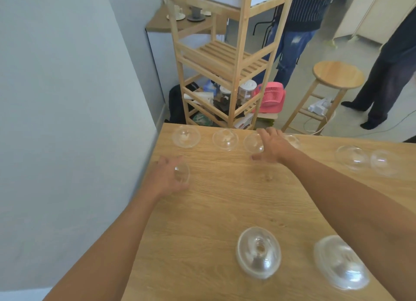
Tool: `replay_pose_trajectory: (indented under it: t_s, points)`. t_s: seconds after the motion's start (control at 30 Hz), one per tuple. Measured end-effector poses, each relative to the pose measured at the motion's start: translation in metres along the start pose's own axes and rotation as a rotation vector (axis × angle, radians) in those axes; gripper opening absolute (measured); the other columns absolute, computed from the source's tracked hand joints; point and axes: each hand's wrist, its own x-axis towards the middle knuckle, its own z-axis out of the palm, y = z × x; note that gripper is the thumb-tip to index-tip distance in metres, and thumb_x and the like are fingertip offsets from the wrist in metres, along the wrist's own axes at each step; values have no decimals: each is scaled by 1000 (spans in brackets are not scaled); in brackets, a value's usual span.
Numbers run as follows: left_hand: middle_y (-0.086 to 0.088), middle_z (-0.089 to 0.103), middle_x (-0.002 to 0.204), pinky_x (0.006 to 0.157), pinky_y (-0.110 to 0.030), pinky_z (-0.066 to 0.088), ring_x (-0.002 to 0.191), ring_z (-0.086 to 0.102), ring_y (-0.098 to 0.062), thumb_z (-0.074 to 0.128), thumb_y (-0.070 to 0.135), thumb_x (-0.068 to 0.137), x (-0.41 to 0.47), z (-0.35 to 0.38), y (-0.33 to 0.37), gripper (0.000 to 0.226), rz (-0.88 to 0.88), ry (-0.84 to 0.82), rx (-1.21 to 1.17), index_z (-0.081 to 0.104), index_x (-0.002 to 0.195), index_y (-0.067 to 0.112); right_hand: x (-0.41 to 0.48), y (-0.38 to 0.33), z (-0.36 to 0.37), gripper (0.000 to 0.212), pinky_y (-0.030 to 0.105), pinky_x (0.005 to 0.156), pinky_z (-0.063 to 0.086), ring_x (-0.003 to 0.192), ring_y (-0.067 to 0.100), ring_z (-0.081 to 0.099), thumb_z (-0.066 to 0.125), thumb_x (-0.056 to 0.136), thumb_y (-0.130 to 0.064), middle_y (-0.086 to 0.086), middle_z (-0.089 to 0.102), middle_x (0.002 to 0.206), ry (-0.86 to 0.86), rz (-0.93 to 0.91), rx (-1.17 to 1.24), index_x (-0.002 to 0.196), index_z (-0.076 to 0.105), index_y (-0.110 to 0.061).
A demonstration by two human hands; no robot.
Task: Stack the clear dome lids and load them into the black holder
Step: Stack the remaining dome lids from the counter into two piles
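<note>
At left edge of wooden table [216, 201]: left hand [166, 176], fingers curled around one clear dome lid, the held lid [182, 172], which sits at table level; frame blurred, so contact with the surface cannot be told. Along far edge, a row of dome-up lids standing apart: first lid [186, 136], second lid [225, 139], third lid [253, 143]. Right hand [271, 146] palm down just beside third lid, fingers straight and slightly spread, thumb out to the side, gripping nothing; it covers part of fourth lid [292, 140]. Further right, fifth lid [352, 157] and sixth lid [385, 162] close together. Lower frame: near lid [258, 252], then near-right lid [341, 262], both dome up, well apart from the far row. No markings seen on any lid. Upper centre, beyond table: slatted wooden rack [225, 59], pink fan [270, 98], white box [244, 121] with print too small to read; round stool [337, 75] at upper right.
</note>
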Motion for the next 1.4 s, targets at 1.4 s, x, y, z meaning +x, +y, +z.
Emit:
replay_pose_trajectory:
  t_s: [1.4]
  points:
    - [15, 64, 114, 92, -29, 51, 111, 60, -3, 88, 63, 44, -141, 77, 119, 70, 78, 193, -868, 57, 104, 43, -267, 113, 22, 90, 25, 94, 39, 121, 13, 39, 82, 70, -46, -7, 36, 139, 47, 11, 315, 144, 32, -35]
